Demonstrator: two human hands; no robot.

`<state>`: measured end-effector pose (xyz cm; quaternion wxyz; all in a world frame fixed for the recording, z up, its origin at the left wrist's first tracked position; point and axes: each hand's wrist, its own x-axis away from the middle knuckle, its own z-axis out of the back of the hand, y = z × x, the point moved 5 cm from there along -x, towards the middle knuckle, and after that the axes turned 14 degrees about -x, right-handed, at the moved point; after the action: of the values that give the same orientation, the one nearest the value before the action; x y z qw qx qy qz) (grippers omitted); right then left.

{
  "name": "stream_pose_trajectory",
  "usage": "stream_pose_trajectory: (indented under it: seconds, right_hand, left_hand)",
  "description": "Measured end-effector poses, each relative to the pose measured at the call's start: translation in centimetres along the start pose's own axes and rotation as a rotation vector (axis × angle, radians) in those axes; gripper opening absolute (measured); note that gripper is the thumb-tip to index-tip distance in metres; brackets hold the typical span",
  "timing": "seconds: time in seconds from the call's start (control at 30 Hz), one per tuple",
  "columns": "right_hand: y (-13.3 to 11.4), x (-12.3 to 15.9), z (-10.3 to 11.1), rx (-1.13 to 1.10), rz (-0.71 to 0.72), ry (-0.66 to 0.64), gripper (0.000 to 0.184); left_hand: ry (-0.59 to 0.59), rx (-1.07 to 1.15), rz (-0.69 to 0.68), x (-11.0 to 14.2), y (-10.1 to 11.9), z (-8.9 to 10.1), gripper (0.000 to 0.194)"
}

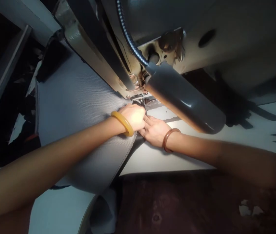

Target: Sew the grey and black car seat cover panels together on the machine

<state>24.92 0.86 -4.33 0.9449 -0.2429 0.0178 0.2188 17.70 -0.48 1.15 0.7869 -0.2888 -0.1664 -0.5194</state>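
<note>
A sheet of grey mesh fabric (74,100) lies on the sewing machine's table and runs under the presser foot (140,97). My left hand (134,116), with a yellow bangle at the wrist, rests curled on the fabric's edge just before the foot. Close beside it, my right hand (155,130), with a brown bangle, lies on the same edge, fingers pressed together toward the needle. The two hands touch. The fingertips are hidden under the left hand and by glare.
The sewing machine's head (201,35) hangs over the hands, with a cylindrical lamp (184,97) on a flexible neck right above my right hand. The pale table (201,152) extends right. Dark fabric (189,201) lies at the near edge. Dark clutter fills the left.
</note>
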Motion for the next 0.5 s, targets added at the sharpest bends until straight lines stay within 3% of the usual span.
stream_pose_trajectory:
  seconds: [0.3, 0.5]
  right_hand:
    - [0.0, -0.4, 0.2, 0.073, -0.089, -0.127, 0.032]
    - [1.2, 0.2, -0.9, 0.030, -0.041, 0.105, 0.033]
  left_hand:
    - [0.015, 0.020, 0.060, 0.4, 0.5, 0.5, 0.032]
    - [0.002, -0.016, 0.092, -0.2, 0.5, -0.3, 0.039]
